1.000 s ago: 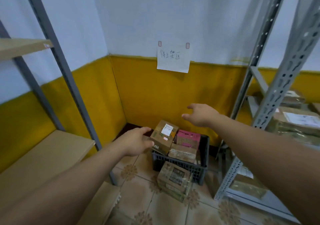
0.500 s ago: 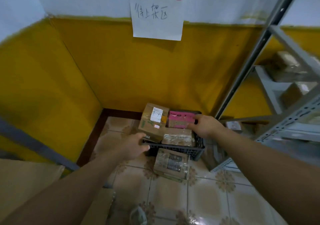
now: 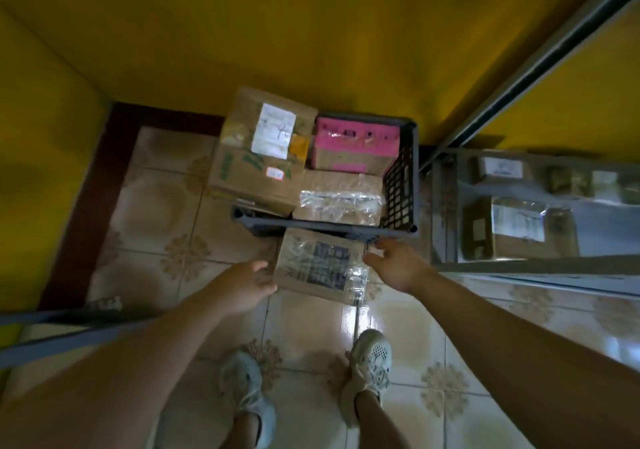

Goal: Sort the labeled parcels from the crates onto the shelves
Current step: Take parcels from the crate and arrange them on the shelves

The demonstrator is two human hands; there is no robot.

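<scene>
Flanking the taped parcel (image 3: 317, 265) on the tiled floor (image 3: 311, 324), just in front of the crate (image 3: 400, 189), with left hand (image 3: 242, 287) touching its left edge and right hand (image 3: 398, 267) beside its right corner, fingers loose.

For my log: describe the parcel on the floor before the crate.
The floor parcel is a flat brown cardboard box, glossy with clear tape, a dark printed label on top. It lies on the tiles at the crate front. The left grip touches its left edge; the right grip reaches its right corner.

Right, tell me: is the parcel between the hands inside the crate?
No, the parcel sits on the floor in front of the crate.
</scene>
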